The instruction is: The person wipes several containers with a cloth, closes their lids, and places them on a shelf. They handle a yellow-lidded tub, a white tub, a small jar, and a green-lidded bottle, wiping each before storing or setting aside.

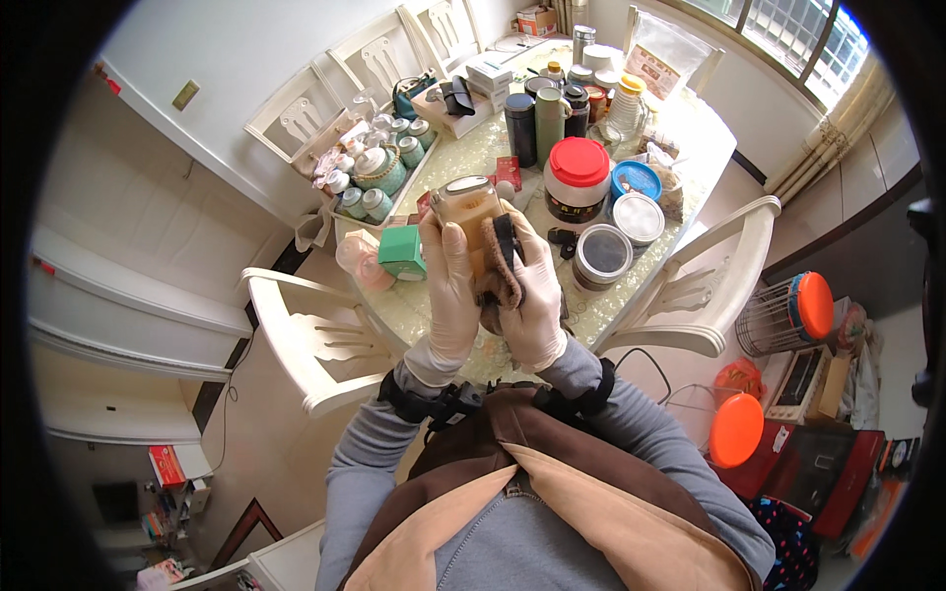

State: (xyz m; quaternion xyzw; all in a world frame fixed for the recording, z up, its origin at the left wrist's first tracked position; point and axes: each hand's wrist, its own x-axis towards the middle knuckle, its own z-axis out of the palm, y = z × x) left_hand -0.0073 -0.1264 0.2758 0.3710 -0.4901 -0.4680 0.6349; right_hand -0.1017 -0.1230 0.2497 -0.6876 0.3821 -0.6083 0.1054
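Both of my hands wear thin white gloves and meet over the near part of the table. My left hand (450, 300) is closed around a squarish see-through container (467, 204) with tan contents, its pale end tipped up and away from me. My right hand (535, 300) grips a brown cloth (501, 258) with a dark band and presses it against the container's right side. The container's lower part is hidden behind my hands and the cloth. A green box (402, 253) stands just left of my left hand.
A red-lidded jar (578, 177), a blue-lidded tub (636, 181), white-lidded tubs and dark flasks (520, 131) crowd the table's right and far side. At left stands a tray of green-and-white cups and pots (380, 169). Pale chairs (320, 340) flank the table.
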